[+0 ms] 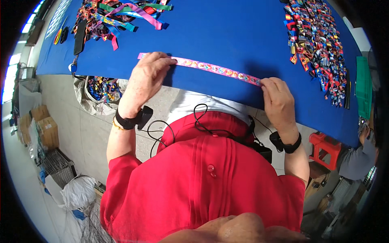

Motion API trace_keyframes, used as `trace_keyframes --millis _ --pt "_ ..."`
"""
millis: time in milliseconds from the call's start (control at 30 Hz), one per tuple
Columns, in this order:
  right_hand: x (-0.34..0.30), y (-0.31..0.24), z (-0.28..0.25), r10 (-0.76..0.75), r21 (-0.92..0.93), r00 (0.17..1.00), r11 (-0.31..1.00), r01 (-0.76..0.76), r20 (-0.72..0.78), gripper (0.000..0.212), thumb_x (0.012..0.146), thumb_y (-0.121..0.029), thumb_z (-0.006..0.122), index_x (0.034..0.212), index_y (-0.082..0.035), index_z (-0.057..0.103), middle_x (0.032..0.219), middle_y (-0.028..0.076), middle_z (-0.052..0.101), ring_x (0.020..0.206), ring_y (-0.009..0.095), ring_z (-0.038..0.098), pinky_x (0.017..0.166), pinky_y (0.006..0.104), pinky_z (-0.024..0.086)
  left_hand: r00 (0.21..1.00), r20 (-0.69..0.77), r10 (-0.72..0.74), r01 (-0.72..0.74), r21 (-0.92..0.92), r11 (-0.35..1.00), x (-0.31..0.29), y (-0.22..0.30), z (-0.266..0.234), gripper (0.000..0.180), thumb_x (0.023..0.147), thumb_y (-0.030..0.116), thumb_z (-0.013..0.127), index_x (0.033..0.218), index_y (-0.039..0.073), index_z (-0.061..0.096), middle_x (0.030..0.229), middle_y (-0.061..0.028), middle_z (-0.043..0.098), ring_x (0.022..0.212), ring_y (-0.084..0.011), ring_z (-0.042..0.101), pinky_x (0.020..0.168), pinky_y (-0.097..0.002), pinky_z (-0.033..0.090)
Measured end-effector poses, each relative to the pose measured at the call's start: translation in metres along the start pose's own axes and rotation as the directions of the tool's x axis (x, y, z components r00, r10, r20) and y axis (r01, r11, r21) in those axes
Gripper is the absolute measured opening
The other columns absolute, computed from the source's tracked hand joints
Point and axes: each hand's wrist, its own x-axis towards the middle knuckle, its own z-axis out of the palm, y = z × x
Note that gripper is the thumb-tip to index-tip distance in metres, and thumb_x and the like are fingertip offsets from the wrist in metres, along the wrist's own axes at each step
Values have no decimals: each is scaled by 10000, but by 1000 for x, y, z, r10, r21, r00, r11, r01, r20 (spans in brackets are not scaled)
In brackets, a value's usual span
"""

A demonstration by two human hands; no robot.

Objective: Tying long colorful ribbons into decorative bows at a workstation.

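Note:
A pink printed ribbon strap (214,69) is stretched out straight over the near part of the blue table. My left hand (152,71) pinches it near its left end, and a short tail sticks out past the fingers. At the other end, my right hand (277,95) grips the strap between thumb and fingers. The strap's middle spans between the two hands, slanting slightly down to the right. The fingertips of both hands partly hide what they hold.
Loose coloured straps (125,18) lie heaped at the table's far left. Dense rows of bundled straps (320,48) cover its right side. Below the left edge stands an open sack (95,93) of straps. A red plastic stool (325,150) and another person's sleeve (358,162) are at right.

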Motion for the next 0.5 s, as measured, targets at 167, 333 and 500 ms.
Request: trace_keyframes --millis 167,333,500 --pt "-18 18 -12 84 -21 995 996 -86 -46 150 882 -8 596 1029 -33 615 990 151 629 909 344 617 774 416 505 994 -52 -99 101 31 994 -9 -12 -8 220 902 -1 595 1092 46 695 1083 -125 658 1015 -300 631 876 -349 504" --pt "-27 23 -15 104 -44 988 993 -110 -118 133 873 7 601 1003 -19 614 945 144 633 881 336 620 771 409 504 988 -101 -116 118 20 993 -18 -27 -7 206 907 5 598 1083 43 699 1083 -121 664 1018 -272 649 879 -333 508" --pt "-28 23 -14 97 -26 984 994 -102 -149 101 874 6 600 972 -22 600 912 140 622 856 335 617 754 408 504 985 -109 -131 133 5 991 -19 -25 -8 202 911 3 586 1076 40 697 1074 -113 664 1017 -256 652 875 -323 507"
